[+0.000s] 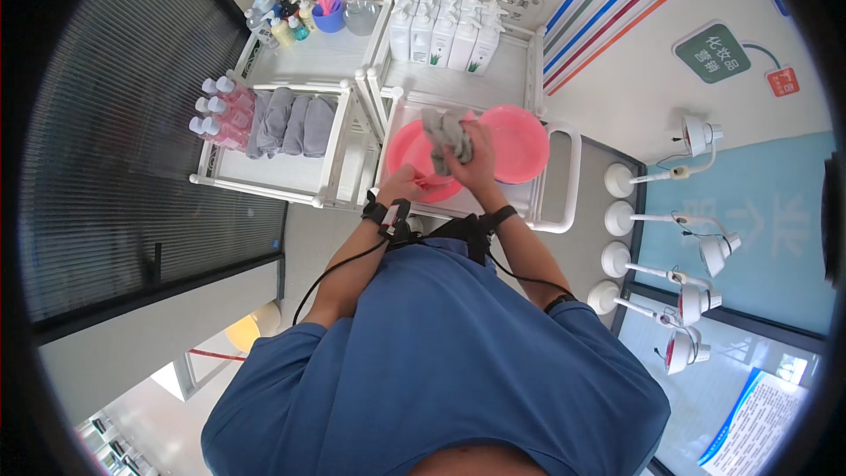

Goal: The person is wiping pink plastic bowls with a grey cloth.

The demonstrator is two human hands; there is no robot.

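Note:
My right hand (pixel 477 157) grips a crumpled grey cloth (pixel 446 139) above a pink plastic basin (pixel 404 149). Lower and to the left, my left hand (pixel 403 184) is closed on a pink item at the near edge of that basin; whether this is the basin's rim or a separate piece, I cannot tell. A second pink basin (pixel 515 145) sits just right of my right hand. Both basins rest on the white trolley (pixel 529 201). Dark straps with cables are around both wrists.
White pump bottles (pixel 439 33) stand on a trolley behind the basins. At left are folded grey towels (pixel 307 125), bottles of pink liquid (pixel 228 112), a blue cup (pixel 328 18) and a clear bowl (pixel 361 17). Several white lamps (pixel 687 221) stand at right.

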